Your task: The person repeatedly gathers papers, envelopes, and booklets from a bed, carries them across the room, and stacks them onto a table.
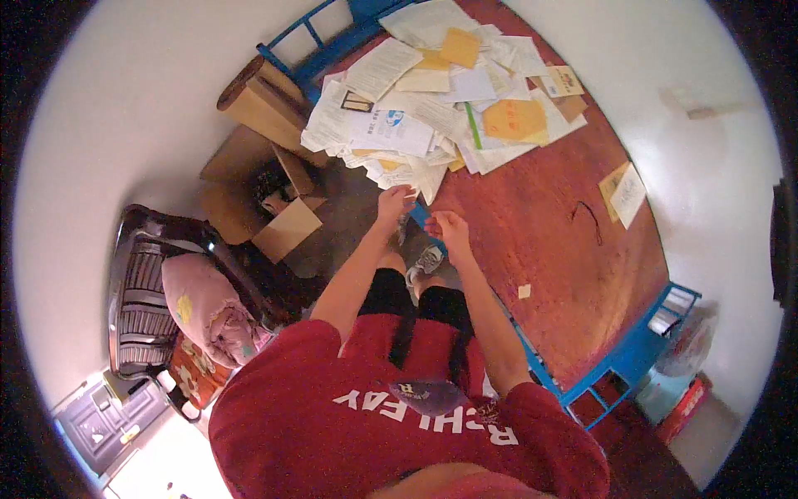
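Observation:
A wide heap of papers (391,133) covers the far end of a reddish-brown board (573,291) in a blue metal frame (607,382). My left hand (395,204) is at the near edge of this heap, by a hanging paper corner. Its fingers are bent together, and what they hold, if anything, is too small to make out. Just right of it, over the blue side rail, my right hand (450,231) has loosely bent fingers with gaps between them and nothing visible in them. Yellow envelopes (514,121) and a green strip (473,126) lie among the sheets.
To the left stand an open cardboard box (287,230) and a dark wooden chair (137,291) with a pink bundle (208,308). On the board lie a dark cord (592,220), a small pale scrap (524,291) and a white card (628,196) by the wall.

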The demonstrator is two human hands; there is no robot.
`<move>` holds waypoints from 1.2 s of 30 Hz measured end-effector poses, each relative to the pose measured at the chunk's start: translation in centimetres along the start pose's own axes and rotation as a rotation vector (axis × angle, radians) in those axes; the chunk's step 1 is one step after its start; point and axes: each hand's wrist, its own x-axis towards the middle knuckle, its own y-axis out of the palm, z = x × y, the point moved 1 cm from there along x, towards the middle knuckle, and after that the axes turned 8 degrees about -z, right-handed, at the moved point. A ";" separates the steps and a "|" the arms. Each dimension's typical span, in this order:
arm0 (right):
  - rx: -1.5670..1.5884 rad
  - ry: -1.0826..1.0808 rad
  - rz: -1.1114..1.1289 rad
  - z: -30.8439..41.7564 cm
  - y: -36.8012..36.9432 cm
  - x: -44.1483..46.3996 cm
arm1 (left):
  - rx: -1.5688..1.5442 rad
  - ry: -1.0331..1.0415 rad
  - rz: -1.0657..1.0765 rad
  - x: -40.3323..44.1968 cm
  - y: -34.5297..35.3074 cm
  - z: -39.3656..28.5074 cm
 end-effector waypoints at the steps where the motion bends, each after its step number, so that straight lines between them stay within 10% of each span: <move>1: -0.068 0.019 0.031 -0.7 0.2 1.4 | 0.010 0.016 0.013 1.9 0.2 0.4; 9: -0.203 -0.159 0.000 -3.7 2.6 10.6 | 0.101 -0.019 -0.134 12.5 0.9 2.3; 11: 0.334 0.355 -0.170 0.0 3.3 11.6 | 0.040 -0.094 -0.091 13.5 0.6 2.3; 28: 0.076 0.596 -0.212 1.4 5.2 19.4 | 0.185 -0.292 -0.173 15.9 0.3 -1.3; 31: 0.018 0.473 -0.068 -6.9 5.3 21.0 | 0.148 -0.249 -0.194 14.6 1.0 -1.7; 34: -0.112 -0.273 0.080 -6.9 4.9 18.6 | 0.045 -0.294 -0.246 13.3 1.5 -2.5; 36: 0.109 0.390 0.006 -1.9 4.8 15.9 | 0.006 -0.233 -0.296 11.7 1.3 -2.8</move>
